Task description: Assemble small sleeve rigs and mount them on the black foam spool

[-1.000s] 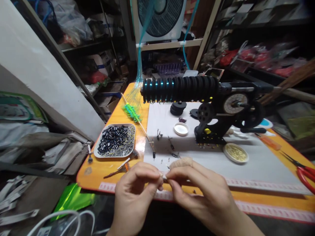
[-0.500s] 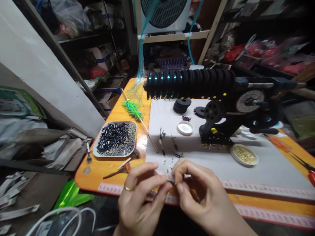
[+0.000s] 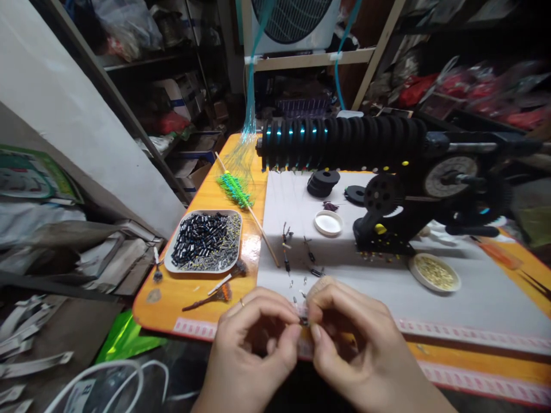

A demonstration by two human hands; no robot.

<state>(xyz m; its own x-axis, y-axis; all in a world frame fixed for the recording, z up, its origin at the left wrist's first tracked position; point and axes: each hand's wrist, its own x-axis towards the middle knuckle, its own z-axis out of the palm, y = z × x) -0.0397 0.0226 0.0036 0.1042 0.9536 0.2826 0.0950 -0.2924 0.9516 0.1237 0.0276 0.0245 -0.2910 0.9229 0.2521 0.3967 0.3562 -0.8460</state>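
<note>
At the table's front edge, my left hand (image 3: pixel 258 344) and my right hand (image 3: pixel 355 341) meet fingertip to fingertip. Thumb and forefinger of each are pinched on a small dark piece (image 3: pixel 303 321), mostly covered by the fingers, so its kind is unclear. A ring shows on my left hand. Just beyond, several tiny metallic bits (image 3: pixel 297 292) lie on the white sheet (image 3: pixel 365 298). Farther up are small black cylinders with wire ends, one (image 3: pixel 317 272) near my right knuckles. Fine lines hang toward them from a row of black spools (image 3: pixel 344 143).
On the left sit a white tray (image 3: pixel 167 261) of black tubes and grey pieces, a stick wound with green line (image 3: pixel 235 189), and brown brushes (image 3: pixel 221 293). A round white dish (image 3: pixel 328 223) and a dish of gold pieces (image 3: pixel 434 272) stand near the black machine (image 3: pixel 383 223).
My left fingers have curled in and now pinch closer to my right fingertips. The small dark piece stays between the hands. The view has shifted slightly.
</note>
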